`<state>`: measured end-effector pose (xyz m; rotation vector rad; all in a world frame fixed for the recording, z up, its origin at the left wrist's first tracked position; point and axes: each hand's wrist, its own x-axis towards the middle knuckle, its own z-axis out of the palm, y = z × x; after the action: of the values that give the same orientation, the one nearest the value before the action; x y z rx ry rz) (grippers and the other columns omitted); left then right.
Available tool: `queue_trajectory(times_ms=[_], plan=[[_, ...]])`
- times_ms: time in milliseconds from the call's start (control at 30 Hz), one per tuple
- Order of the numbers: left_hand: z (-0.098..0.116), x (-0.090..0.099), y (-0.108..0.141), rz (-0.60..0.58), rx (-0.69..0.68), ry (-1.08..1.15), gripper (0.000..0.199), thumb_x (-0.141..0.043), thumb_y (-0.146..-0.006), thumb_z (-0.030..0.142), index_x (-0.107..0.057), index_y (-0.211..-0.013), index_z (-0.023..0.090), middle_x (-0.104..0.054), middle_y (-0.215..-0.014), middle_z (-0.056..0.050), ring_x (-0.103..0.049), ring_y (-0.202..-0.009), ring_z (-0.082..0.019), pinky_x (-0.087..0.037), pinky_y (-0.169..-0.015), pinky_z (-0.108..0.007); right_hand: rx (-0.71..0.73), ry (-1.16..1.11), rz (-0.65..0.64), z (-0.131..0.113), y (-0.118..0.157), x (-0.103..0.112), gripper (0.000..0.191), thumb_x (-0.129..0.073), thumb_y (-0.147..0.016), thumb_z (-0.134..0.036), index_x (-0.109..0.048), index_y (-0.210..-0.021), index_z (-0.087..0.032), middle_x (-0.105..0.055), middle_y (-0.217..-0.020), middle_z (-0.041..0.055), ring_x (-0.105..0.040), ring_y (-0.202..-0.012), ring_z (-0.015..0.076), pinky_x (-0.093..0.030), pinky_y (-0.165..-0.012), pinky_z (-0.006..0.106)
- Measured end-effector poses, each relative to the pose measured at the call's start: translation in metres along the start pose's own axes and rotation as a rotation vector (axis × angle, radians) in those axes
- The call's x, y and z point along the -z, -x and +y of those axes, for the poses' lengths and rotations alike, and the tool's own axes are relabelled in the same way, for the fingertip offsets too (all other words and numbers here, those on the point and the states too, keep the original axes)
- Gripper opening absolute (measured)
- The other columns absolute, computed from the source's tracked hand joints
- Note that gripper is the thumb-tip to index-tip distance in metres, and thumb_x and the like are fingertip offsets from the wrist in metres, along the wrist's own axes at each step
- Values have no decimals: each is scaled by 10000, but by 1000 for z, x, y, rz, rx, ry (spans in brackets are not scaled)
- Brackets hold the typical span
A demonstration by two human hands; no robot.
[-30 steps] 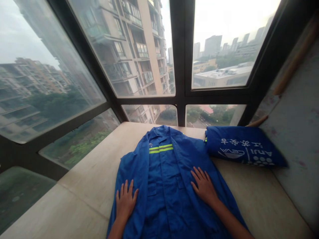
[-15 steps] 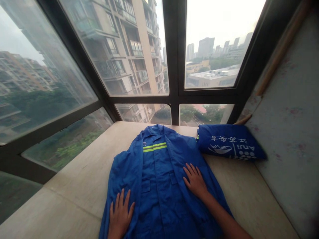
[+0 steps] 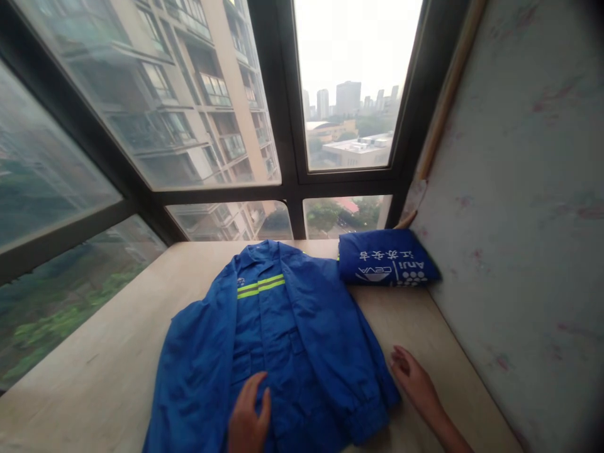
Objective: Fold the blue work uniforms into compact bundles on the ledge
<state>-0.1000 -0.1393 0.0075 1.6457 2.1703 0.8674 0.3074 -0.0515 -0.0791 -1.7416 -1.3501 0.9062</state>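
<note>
A blue work jacket [image 3: 264,314] with yellow-green reflective stripes across the chest lies front up, its collar toward the window. Its sleeves are laid inward over the front, and a gathered cuff shows at the lower right. Low over the jacket front is my left hand [image 3: 249,415], thumb and fingers apart, with nothing seen in it; whether it touches the cloth I cannot tell. Just right of the jacket's edge, my right hand [image 3: 414,380] has loosely bent fingers with a gap between them and holds nothing visible.
A folded dark-blue bundle [image 3: 384,258] with white lettering rests at the back right of the pale sill [image 3: 94,352]. Dark window frames [image 3: 292,182] border the back and left. On the right rises a flower-patterned wall [image 3: 509,251].
The view has swung right. My right hand has left the sleeve and moved out past the jacket's right edge. My left hand has shifted inward over the jacket front. The right sleeve's cuff now shows.
</note>
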Motion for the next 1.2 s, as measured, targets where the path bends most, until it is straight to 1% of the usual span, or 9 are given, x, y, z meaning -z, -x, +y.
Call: queue_trajectory(times_ms=[67, 167, 300, 533, 667, 767, 867, 1000, 1200], plan=[[62, -36, 7, -192, 6, 275, 398, -488, -882, 469, -710, -1104, 224, -728, -1128, -101, -676, -1056, -272, -530, -951, -400, -28, -33, -50, -2, 8, -4, 545, -475, -794, -489, -630, -1222, -190, -716, -1109, 160, -703, -992, 302, -550, -887, 440], [141, -80, 17, -406, -85, 430, 329, -523, -892, 408, -727, -1084, 235, -725, -1121, -122, -657, -1075, -271, -475, -993, -384, -9, -7, -107, -21, 12, -13, 507, -494, -775, -483, -680, -1143, -188, -717, -1128, 161, -679, -1055, 312, -519, -947, 451], [185, -112, 14, -501, -25, 400, 381, -587, -855, 439, -680, -1140, 203, -712, -1092, -136, -648, -1003, -278, -452, -931, -390, 59, -30, -161, -51, 17, -15, 474, -508, -793, -473, -702, -1126, -197, -694, -1179, 149, -655, -1094, 295, -509, -964, 413], [152, -135, -7, -598, 590, 911, 620, -748, -615, 640, -579, -983, 171, -609, -745, 7, -565, -608, -134, -436, -588, -255, 194, -179, -476, -91, 43, -17, 477, -502, -880, -574, -725, -1118, -225, -682, -1060, 106, -647, -1007, 244, -532, -821, 328], [141, -128, -3, -552, 655, 974, 522, -782, -593, 563, -541, -869, 191, -432, -579, 100, -435, -497, -66, -370, -539, -198, 42, -308, -540, -91, 22, -28, 534, -466, -874, -642, -747, -924, -191, -706, -908, 93, -663, -860, 238, -535, -752, 349], [135, -117, 1, -501, 674, 1002, 476, -787, -595, 526, -527, -829, 202, -370, -548, 120, -363, -453, -48, -282, -478, -173, -135, -396, -437, -95, -17, -45, 575, -500, -815, -675, -699, -1059, -194, -714, -950, 91, -668, -758, 223, -527, -601, 319], [126, -102, 7, -456, 688, 1036, 469, -787, -602, 523, -558, -852, 199, -384, -540, 120, -352, -433, -43, -255, -455, -169, -163, -502, -334, -114, -58, -67, 598, -586, -741, -669, -662, -1107, -203, -716, -1059, 97, -690, -795, 231, -549, -624, 328], [109, -82, 17, -379, 718, 1098, 512, -814, -556, 544, -600, -857, 188, -485, -572, 85, -450, -466, -67, -336, -481, -188, -135, -586, -292, -145, -91, -106, 597, -579, -748, -665, -654, -1114, -200, -721, -1113, 102, -697, -947, 260, -573, -755, 361], [88, -61, 30, -259, 729, 1239, 581, -873, -467, 532, -625, -859, 182, -642, -751, -23, -655, -773, -198, -501, -734, -299, -78, -605, -206, -177, -112, -155, 547, -531, -796, -543, -614, -1180, -163, -736, -1076, 92, -699, -986, 266, -579, -830, 387]])
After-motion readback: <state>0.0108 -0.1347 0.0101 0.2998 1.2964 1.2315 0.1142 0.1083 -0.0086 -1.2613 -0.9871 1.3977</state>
